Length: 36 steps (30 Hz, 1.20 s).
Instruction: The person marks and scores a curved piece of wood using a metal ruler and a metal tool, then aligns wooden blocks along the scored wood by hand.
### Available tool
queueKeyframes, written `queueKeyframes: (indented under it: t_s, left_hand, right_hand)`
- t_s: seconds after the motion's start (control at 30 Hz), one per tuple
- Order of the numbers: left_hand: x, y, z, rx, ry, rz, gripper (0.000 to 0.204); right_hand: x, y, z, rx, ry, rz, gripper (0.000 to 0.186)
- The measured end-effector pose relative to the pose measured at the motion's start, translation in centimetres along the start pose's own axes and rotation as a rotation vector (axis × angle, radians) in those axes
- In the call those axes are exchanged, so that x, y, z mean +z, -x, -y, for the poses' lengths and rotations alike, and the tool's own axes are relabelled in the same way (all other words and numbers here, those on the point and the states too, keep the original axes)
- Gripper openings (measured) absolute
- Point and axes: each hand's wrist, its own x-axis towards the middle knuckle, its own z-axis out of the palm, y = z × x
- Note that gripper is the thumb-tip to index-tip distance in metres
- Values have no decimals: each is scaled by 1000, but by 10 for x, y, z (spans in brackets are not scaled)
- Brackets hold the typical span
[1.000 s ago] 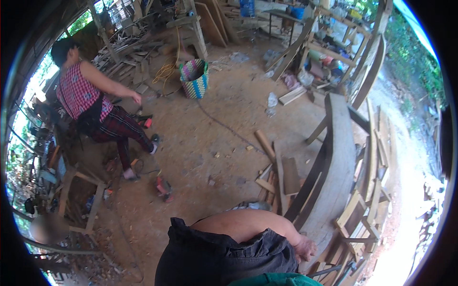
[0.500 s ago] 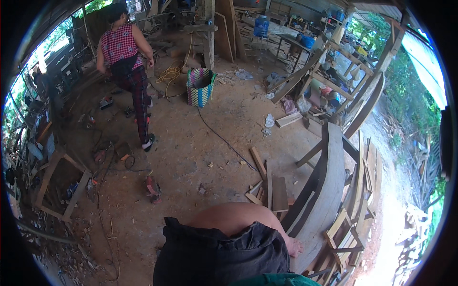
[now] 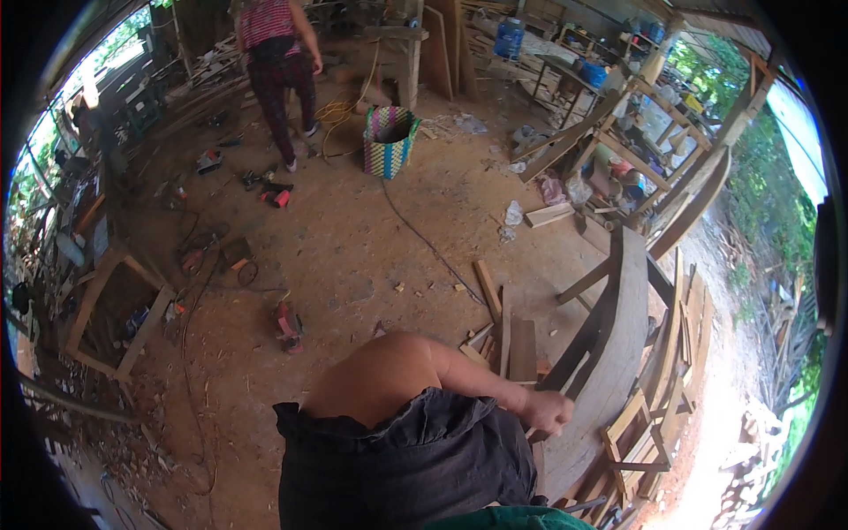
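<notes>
Timber worktop (image 3: 611,371): stood at lower right of the frame, beside wooden boards (image 3: 523,351). Left hand (image 3: 549,412), judged by the bend of the arm (image 3: 477,378): appeared bunched at the worktop's left edge, higher in the frame than one second earlier; could not tell of full closure, contact or any held object. Right hand: lay out of view. Co-worker (image 3: 281,75): had moved farther off to upper left, seen from behind, apparently too distant to share in handling the worktop.
</notes>
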Motion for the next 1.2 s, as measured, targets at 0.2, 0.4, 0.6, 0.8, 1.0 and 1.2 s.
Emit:
queueKeyframes:
  t_s: [0.2,0.4,0.6,0.8,1.0,1.2]
  left_hand:
    - [-119,-32,-148,213,446,-4,19]
    - [-181,-31,-251,857,485,-217,20]
    - [-139,-102,-261,1340,766,143,40]
    - [-137,-77,-301,1211,726,577,42]
    - [-121,-78,-285,1096,1033,406,35]
    - [-141,-60,-294,1225,1108,299,24]
  right_hand:
    - [14,15,-16,-313,287,-591,29]
    - [34,-2,95,275,-597,-670,20]
    - [52,34,168,335,-622,-812,22]
    - [48,18,140,238,-354,-742,20]
    - [48,15,119,144,-6,-728,20]
    - [47,26,94,-29,305,-681,19]
